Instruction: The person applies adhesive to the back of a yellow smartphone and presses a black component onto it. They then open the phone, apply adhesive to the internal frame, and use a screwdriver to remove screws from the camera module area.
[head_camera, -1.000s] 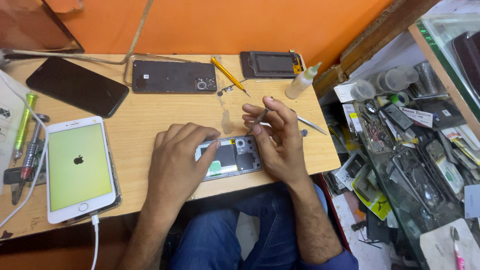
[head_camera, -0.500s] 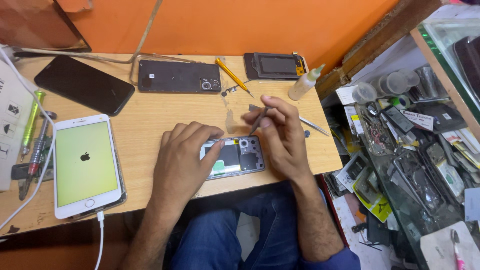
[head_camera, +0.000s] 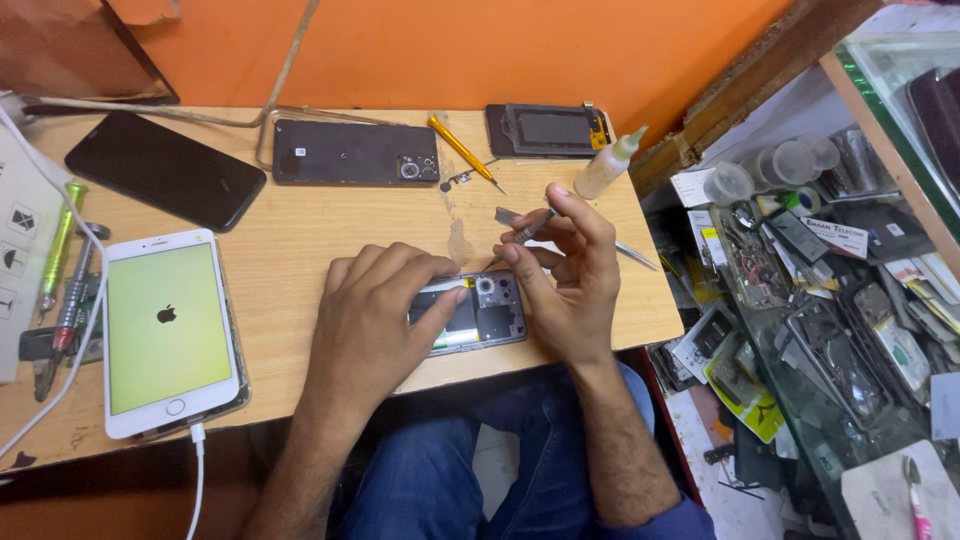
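Left hand lies palm-down, fingers loosely curled over the opened dark phone with exposed internals, pinning it near the front edge of the pale wooden surface. Right hand, just right of it, pinches thin metal tweezers between thumb and fingers, index fingertip touching the phone's right end. Left of the left hand: white smartphone with lit green screen, cable plugged in. Beyond both hands: black phone back cover, yellow-handled screwdriver, small clear squeeze bottle.
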